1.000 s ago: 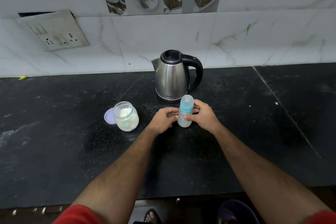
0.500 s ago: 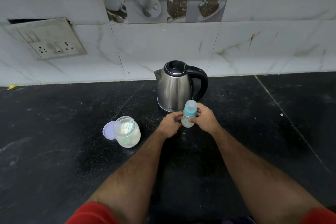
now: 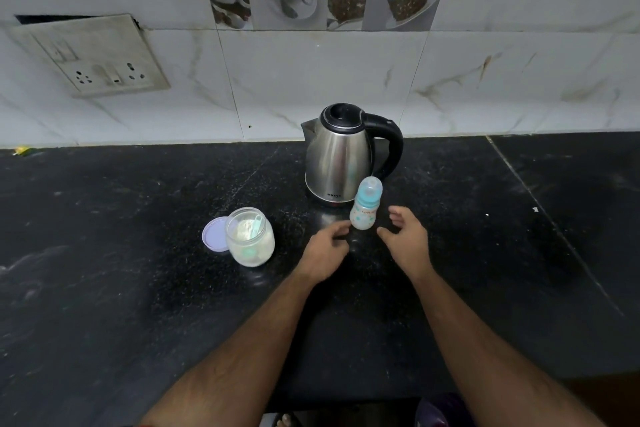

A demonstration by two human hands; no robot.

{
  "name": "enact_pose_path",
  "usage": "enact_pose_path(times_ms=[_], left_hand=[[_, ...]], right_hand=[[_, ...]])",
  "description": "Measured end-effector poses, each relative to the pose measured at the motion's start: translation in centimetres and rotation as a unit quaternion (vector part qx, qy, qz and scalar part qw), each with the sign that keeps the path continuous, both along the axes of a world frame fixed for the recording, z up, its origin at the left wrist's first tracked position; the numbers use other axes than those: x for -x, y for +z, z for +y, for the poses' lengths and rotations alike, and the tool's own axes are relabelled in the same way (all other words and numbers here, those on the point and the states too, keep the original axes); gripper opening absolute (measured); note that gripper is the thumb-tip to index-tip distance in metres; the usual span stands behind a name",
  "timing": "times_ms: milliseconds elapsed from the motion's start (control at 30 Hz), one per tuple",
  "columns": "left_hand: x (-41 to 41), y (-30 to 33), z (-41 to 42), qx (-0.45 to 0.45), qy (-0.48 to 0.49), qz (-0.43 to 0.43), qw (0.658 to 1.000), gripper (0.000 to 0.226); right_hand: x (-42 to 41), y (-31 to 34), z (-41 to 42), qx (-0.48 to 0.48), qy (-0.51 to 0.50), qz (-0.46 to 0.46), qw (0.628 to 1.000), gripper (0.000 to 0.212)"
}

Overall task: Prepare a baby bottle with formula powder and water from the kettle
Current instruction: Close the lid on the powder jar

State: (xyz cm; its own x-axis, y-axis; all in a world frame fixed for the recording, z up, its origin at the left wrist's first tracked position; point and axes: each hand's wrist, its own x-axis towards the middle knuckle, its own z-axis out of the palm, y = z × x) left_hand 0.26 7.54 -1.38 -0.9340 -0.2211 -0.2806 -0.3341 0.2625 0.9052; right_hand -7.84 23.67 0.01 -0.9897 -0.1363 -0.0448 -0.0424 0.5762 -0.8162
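Head view, left to right across black desk [image 3: 104, 253]. Far left on the tiled wall: a grimy socket plate [image 3: 93, 55], tilted, markings too smeared to read. At the wall's foot, a small yellow scrap [image 3: 20, 150], too small to identify. Further right, a lilac lid [image 3: 214, 235] lying flat, its right part hidden behind a clear jar [image 3: 250, 236] touching it; jar upright, open, holding pale formula powder, with a mint scoop [image 3: 257, 222] leaning inside, its lower end blurred behind the glass. Next, left hand [image 3: 325, 251], grip loose and holding nothing, fingertips just beside the base of baby bottle [image 3: 365, 208]; contact impossible to judge through motion blur. Bottle upright on the desk, teal collar, clear cap on, contents whitish, printed lettering unreadable. Directly behind and touching or nearly so: steel kettle [image 3: 337, 156], lid shut, black handle to the right, lower right edge hidden by the bottle. Right of the bottle, right hand [image 3: 405, 236], grip spread and empty, apart from the bottle. Both forearms cut off by the bottom edge. Below the desk edge, toes and a dark purple shape, barely legible.
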Motion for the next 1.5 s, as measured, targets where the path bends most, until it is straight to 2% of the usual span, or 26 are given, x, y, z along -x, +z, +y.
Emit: enact_pose_path(times_ms=[100,200,433,567,633,733,867,967,1067,1233,1367,1500], left_hand=[[-2.9,-0.5,-0.1,0.009,0.005,0.028,1.000,0.051],[-6.2,-0.9,-1.3,-0.001,0.030,0.041,0.999,0.047],[-12.9,-1.8,-6.4,0.014,0.148,0.059,0.987,0.029],[-14.8,-1.7,-9.8,0.014,0.235,0.057,0.970,0.030],[-15.1,-1.6,-11.6,-0.004,0.261,0.051,0.964,0.032],[-14.6,-1.7,-13.7,-0.011,0.251,0.047,0.967,0.038],[-13.1,-0.7,-15.2,0.008,0.194,0.045,0.980,0.075],[-12.0,-0.4,-15.9,0.016,0.153,0.036,0.987,0.101],[-11.2,0.2,-16.0,0.020,0.120,0.041,0.992,0.093],[-10.3,1.1,-15.8,-0.005,0.098,0.078,0.992,0.076],[-9.9,1.6,-15.4,-0.018,0.128,0.096,0.987,0.069],[-9.2,3.2,-14.3,-0.063,0.144,0.114,0.981,0.054]], right_hand=[[-2.9,-0.1,0.0,0.011,0.011,0.010,1.000,0.035],[-5.3,-0.3,-1.2,0.023,0.052,-0.001,0.998,0.024],[-9.2,-1.4,-7.2,0.039,0.157,-0.027,0.987,0.021],[-10.0,-1.3,-10.5,0.027,0.198,-0.047,0.979,0.040],[-9.9,-1.1,-12.0,0.017,0.211,-0.071,0.975,0.057],[-9.3,-0.8,-13.9,-0.014,0.242,-0.091,0.966,0.087],[-8.3,-0.7,-15.7,-0.051,0.284,-0.099,0.952,0.107],[-7.7,-0.7,-16.3,-0.069,0.310,-0.090,0.944,0.099],[-7.4,-0.4,-16.4,-0.067,0.326,-0.091,0.939,0.083],[-7.1,-0.5,-15.8,-0.039,0.343,-0.110,0.932,0.082],[-7.3,-0.5,-14.9,0.025,0.347,-0.115,0.931,0.092],[-7.8,-0.6,-14.7,0.094,0.342,-0.109,0.929,0.106]])
